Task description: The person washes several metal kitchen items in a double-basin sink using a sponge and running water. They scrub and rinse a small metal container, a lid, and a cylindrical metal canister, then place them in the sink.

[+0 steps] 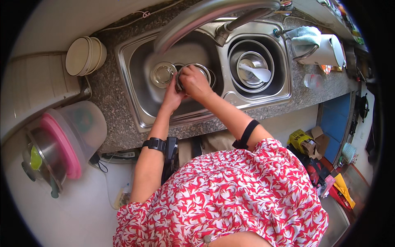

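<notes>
Both hands are over the left basin (182, 52) of a steel double sink. My left hand (173, 98) grips the near left side of a small stainless steel bowl (202, 70). Across that bowl's rim lies my right hand (193, 81), fingers curled down against its left side; whatever is under those fingers is hidden. Left of the hands, a round shiny dish (163, 74) rests on the basin floor. Part of another round metal rim (213, 78) shows behind the bowl, mostly covered.
The curved faucet (191, 21) arches over the left basin. Nested steel bowls (250, 88) with a white spoon (262, 74) fill the right basin. Cream containers (78, 56) stand left; a pink-lidded plastic tub (89, 123) is below them. A cloth (305, 35) and clear cup (312, 81) are right.
</notes>
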{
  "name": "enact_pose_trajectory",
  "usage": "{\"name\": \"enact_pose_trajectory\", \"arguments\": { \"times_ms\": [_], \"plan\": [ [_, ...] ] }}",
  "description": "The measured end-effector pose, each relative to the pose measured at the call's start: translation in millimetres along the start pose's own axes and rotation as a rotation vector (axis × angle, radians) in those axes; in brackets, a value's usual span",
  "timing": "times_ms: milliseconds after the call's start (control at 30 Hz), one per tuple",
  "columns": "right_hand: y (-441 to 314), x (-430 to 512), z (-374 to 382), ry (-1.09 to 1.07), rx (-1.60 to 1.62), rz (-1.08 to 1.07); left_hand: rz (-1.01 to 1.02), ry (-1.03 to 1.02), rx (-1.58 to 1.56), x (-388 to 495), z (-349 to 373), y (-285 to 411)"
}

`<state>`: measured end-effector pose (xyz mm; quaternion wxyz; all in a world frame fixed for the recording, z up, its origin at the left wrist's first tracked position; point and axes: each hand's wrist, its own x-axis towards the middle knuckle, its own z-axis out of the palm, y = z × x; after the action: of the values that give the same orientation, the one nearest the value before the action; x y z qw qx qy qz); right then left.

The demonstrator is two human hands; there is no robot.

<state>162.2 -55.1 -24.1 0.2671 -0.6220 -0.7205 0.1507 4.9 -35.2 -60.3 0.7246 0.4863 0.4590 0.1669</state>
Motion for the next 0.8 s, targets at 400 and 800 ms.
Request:
{"name": "enact_pose_trajectory", "arguments": {
  "times_ms": [400,800],
  "plan": [
    [27,-46,-39,0.017,-0.265,0.081,-0.145,0.069,-0.25,2,10,-4],
    [20,-58,-30,-0.054,-0.227,0.045,-0.178,0.081,-0.308,3,15,-2]
  ]
}}
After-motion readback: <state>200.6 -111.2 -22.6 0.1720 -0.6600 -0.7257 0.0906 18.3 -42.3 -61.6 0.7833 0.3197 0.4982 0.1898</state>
